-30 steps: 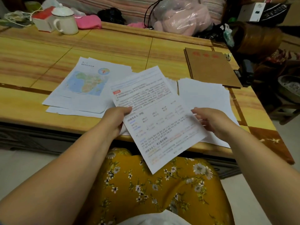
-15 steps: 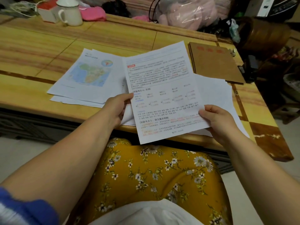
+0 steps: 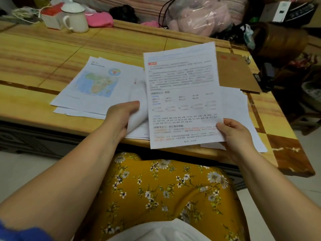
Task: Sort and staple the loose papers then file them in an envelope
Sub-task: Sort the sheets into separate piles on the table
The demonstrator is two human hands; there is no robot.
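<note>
Two hands busy: your right hand [image 3: 237, 134] pinches the printed sheet [image 3: 182, 94], now squarer over the table's near edge [image 3: 86, 131], while your left hand [image 3: 121, 117] has slid under, curling the next page [image 3: 139, 117]. Text's blurry; the envelope [image 3: 234, 73] sits half covered at the far right.

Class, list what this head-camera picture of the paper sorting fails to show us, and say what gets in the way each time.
- Printed sheet in the right hand: text blurred, unreadable.
- Sheets under it on the table: head view, mostly covered by that sheet.
- Brown envelope: red marks too blurred, near corner hidden by papers.
- Left hand: fingertips tucked behind a curled page.
</note>
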